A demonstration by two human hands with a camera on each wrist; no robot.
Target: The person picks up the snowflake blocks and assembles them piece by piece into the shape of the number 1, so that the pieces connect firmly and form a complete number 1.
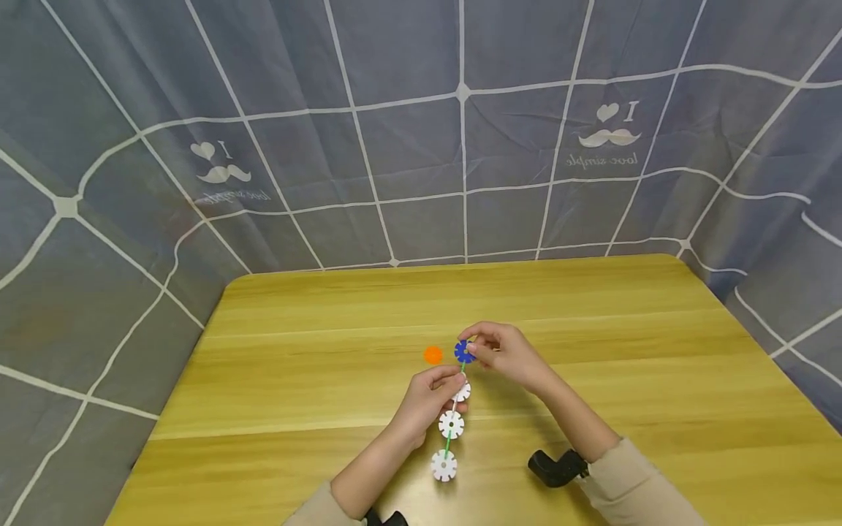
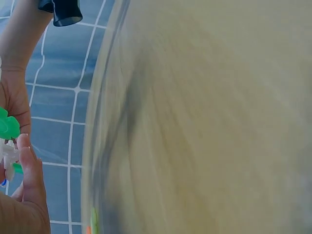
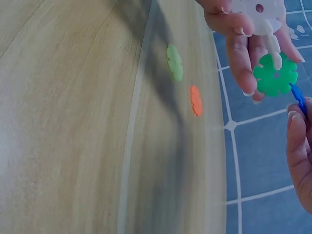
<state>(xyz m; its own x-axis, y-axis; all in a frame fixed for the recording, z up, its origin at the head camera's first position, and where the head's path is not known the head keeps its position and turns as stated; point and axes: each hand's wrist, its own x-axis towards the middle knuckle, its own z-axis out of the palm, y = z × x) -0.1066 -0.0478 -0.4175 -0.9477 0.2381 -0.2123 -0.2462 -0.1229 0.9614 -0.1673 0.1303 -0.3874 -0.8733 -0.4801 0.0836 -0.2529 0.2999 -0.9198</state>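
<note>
A chain of slotted plastic discs, white discs [image 1: 444, 465] alternating with green ones seen edge-on, runs up from near the table's front. My left hand [image 1: 426, 402] grips the chain by a white disc [image 3: 246, 9] near its far end. Beyond that, the end green disc [image 3: 272, 87] shows its face in the right wrist view. My right hand [image 1: 511, 356] pinches a blue disc [image 1: 461, 353] between thumb and fingers. The blue disc [image 3: 298, 99] stands edge-on at the green disc's rim; whether their slots interlock, I cannot tell.
An orange disc [image 1: 433, 355] lies on the wooden table [image 1: 316, 365] just left of the blue one. A light green disc [image 3: 174, 63] lies near it in the right wrist view. Black wrist devices [image 1: 556, 468] are on both forearms. A grey curtain [image 1: 408, 161] hangs behind the table.
</note>
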